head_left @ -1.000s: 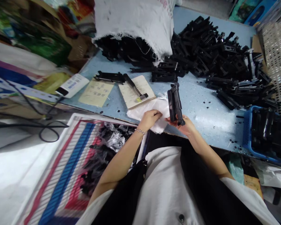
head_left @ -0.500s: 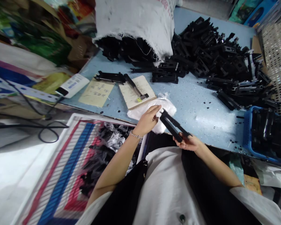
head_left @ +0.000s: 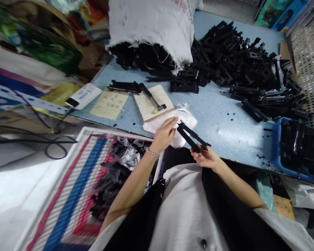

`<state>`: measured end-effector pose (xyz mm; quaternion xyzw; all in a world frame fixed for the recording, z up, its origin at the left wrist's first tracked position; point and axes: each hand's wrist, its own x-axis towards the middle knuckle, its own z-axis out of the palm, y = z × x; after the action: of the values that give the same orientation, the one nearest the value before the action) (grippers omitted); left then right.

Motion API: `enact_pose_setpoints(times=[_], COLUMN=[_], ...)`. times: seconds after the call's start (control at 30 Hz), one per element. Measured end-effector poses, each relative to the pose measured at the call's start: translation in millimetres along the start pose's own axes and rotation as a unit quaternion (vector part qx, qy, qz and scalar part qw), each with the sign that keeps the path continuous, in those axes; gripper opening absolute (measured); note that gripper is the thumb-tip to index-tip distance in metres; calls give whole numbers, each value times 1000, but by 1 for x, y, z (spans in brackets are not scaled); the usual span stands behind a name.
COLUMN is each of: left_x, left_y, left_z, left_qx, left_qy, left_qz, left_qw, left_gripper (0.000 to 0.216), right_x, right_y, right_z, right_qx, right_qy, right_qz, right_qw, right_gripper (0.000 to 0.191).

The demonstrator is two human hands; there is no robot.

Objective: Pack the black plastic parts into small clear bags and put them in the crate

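Observation:
My right hand (head_left: pixel 204 157) grips a black two-legged part (head_left: pixel 189 141) by its near end, above the table's front edge. The part's narrow far end points up and left, and a gap shows between its two long legs. Just left of that end is my left hand (head_left: pixel 165 135), its thumb and fingers pinched together. What the pinch holds, if anything, is too small to make out. Under both hands lies a white plastic bag (head_left: pixel 187 118). Beyond the bag, a small hammer (head_left: pixel 153 99) rests on a pale board (head_left: pixel 146 107).
A large pile of black parts (head_left: pixel 225 59) covers the back right. Behind the board, a white woven sack (head_left: pixel 151 24) spills similar parts. At right stands a blue basket (head_left: pixel 277 146); at lower left is a striped crate (head_left: pixel 78 174) with bagged parts. A handwritten note (head_left: pixel 110 104) lies left.
My right hand has moved slightly left with the black part, which is turned so that the gap between its legs shows wider. My left hand stays pinched at its far end.

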<state>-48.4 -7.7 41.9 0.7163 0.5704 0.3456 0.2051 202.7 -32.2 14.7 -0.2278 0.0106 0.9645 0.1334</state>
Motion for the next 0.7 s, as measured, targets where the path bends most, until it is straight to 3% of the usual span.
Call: enact_pose_setpoints(times=[0.1, 0.2, 0.3, 0.37, 0.43, 0.5, 0.57, 0.63, 0.67, 0.7], left_x=[-11, -27, -37, -42, -52, -70, -96, -125, -139, -150], left_y=[26, 49, 65, 71, 67, 48, 12, -31, -50, -64], left_z=[4, 9, 9, -1, -21, -50, -78, -98, -103, -106], left_qx=[36, 13, 3, 21, 53, 99, 152, 187, 184, 172], left_qy=[-37, -106, -130, -124, -114, -124, -180, -281, -328, -343], left_qz=[117, 177, 156, 135, 90, -4, -138, -289, -336, -345], left_qw=[992, 978, 979, 983, 988, 987, 962, 896, 864, 857], left_gripper=[56, 64, 66, 61, 51, 46, 47, 34, 27, 24], right_x=[25, 38, 36, 29, 23, 20, 19, 23, 27, 33], right_y=[-7, -15, -12, -6, -1, -6, -24, -53, -71, -90], right_z=[9, 16, 25, 33, 40, 43, 43, 42, 41, 42], right_qx=[-101, -223, -355, -468, -541, -578, -610, -651, -676, -706], right_qy=[60, 140, 198, 192, 131, 90, 117, 175, 201, 223], right_qz=[-55, -159, -261, -292, -264, -237, -260, -316, -344, -366], right_qw=[991, 952, 876, 812, 788, 776, 739, 668, 620, 564], right_gripper=[29, 27, 22, 20, 27, 37, 38, 34, 32, 31])
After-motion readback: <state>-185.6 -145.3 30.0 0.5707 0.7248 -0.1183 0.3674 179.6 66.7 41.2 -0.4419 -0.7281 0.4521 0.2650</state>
